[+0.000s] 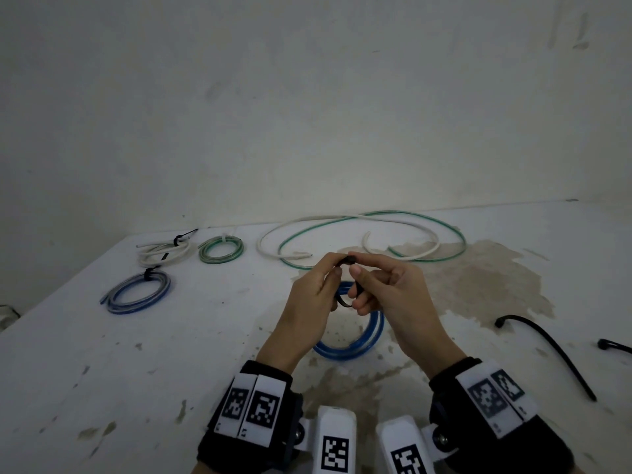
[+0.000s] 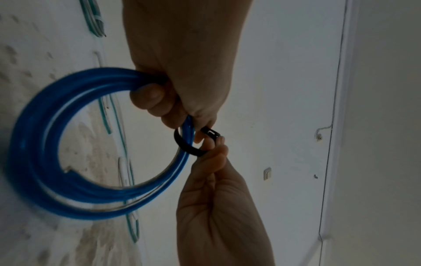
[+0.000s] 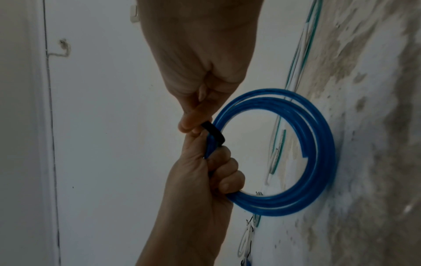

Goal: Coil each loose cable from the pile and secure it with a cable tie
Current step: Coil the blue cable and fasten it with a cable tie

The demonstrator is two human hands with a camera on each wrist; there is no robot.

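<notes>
A blue cable coil (image 1: 359,342) hangs upright just above the white table (image 1: 136,354). My left hand (image 1: 307,299) grips the coil's top, its fingers curled round the strands (image 2: 157,97). A black cable tie (image 2: 189,150) is looped round the strands beside that grip. My right hand (image 1: 393,292) pinches the tie between thumb and forefinger (image 3: 189,122). The tie's head (image 1: 349,260) sits where the fingertips of both hands meet. The right wrist view shows the black band (image 3: 214,132) crossing the blue coil (image 3: 318,144).
Three tied coils lie at the back left: white (image 1: 164,253), green (image 1: 220,249), blue-grey (image 1: 138,292). A loose white cable (image 1: 263,239) and a loose green cable (image 1: 458,230) sprawl near the wall. Two spare black ties (image 1: 547,347) (image 1: 612,345) lie at the right.
</notes>
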